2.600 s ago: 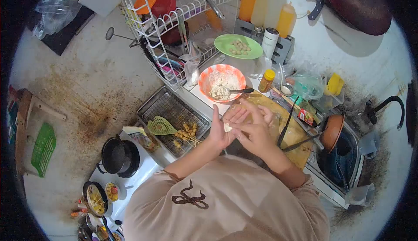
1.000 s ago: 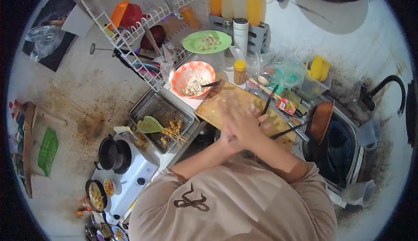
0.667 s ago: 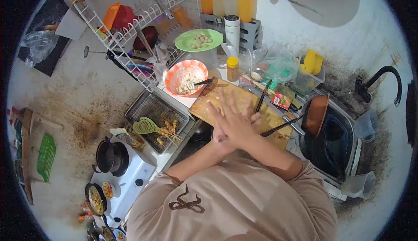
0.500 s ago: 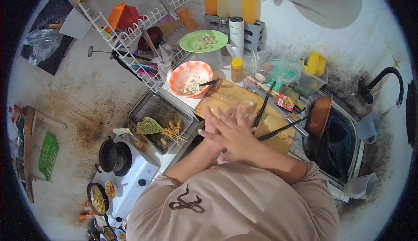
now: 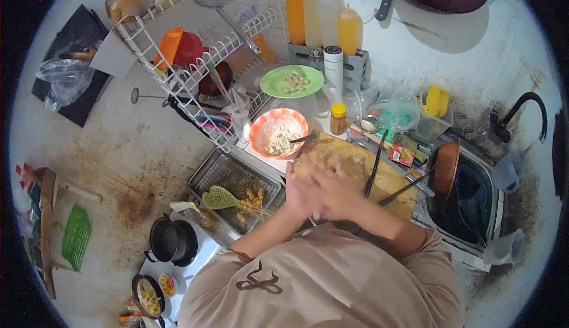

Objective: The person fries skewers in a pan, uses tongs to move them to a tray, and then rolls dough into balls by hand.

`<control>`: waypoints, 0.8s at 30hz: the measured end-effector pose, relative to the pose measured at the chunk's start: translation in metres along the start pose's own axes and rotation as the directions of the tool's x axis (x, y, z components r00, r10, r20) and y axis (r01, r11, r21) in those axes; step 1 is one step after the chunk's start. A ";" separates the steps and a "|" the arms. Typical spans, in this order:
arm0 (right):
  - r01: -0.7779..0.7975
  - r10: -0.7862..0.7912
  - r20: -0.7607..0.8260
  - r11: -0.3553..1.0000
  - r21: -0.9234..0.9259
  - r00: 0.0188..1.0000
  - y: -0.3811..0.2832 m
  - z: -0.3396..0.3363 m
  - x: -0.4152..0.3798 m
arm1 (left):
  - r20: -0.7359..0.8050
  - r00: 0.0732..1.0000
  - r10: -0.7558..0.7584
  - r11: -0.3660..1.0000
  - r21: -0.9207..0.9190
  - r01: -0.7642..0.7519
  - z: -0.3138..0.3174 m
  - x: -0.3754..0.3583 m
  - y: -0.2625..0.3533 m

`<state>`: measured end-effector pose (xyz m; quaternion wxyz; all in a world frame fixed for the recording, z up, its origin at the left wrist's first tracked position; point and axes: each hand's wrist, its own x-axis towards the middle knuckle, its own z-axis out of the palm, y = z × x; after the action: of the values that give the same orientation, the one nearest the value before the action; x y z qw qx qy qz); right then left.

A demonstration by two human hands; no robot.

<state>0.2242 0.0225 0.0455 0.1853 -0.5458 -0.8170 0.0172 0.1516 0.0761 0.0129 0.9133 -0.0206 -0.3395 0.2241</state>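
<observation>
A person stands at a crowded kitchen bench (image 5: 415,49). The left hand (image 5: 301,193) and right hand (image 5: 333,187) are pressed together palm to palm, fingers loosely curled; whatever lies between them is hidden. They hover over the near edge of a wooden rectangular cutting board (image 5: 388,180). An orange-rimmed bowl of pale mixture (image 5: 278,133) sits just beyond the hands. A wire cooling tray with skewers (image 5: 234,187) lies left, a sink (image 5: 468,209) right, leaving little free room.

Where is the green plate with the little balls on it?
In the head view, the green plate sits toward the back of the counter, behind the orange bowl and beside the white dish rack.
</observation>
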 end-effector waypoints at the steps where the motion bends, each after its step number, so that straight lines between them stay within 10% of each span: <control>1: -0.039 0.038 -0.031 0.998 -0.044 0.999 0.002 -0.001 0.006 | -0.189 0.982 -0.026 0.989 -0.147 -0.002 0.009 -0.002 0.005; 2: -0.081 0.075 -0.062 0.993 -0.087 0.995 0.003 -0.003 0.013 | -0.372 0.927 -0.051 0.958 -0.279 -0.059 0.020 -0.003 0.009; 7: 0.096 -0.091 -0.076 0.994 0.061 0.993 -0.027 -0.008 0.022 | -0.060 0.994 -0.093 0.861 0.497 0.111 -0.022 -0.005 0.008; 11: -0.234 0.261 0.185 0.960 -0.155 0.948 -0.015 -0.013 0.006 | -0.485 0.853 -0.192 0.958 0.094 0.269 0.013 0.006 0.038; 14: -0.333 0.332 -0.036 0.929 -0.159 0.943 -0.003 -0.010 0.010 | -0.590 0.784 -0.192 0.960 0.051 0.274 0.005 0.001 0.036; 20: -0.067 0.067 0.003 0.997 0.047 0.998 -0.033 -0.002 0.022 | -0.596 0.774 -0.211 0.926 0.132 0.355 -0.002 0.004 0.034; 24: -0.191 0.196 0.065 0.979 -0.072 0.979 -0.016 -0.005 -0.003 | -0.539 0.807 -0.243 0.894 0.199 0.402 0.005 0.008 0.037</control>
<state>0.2128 0.0121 0.0534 0.1352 -0.6274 -0.7663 0.0280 0.1388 0.1120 0.0144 0.9862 0.1215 -0.0510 0.1000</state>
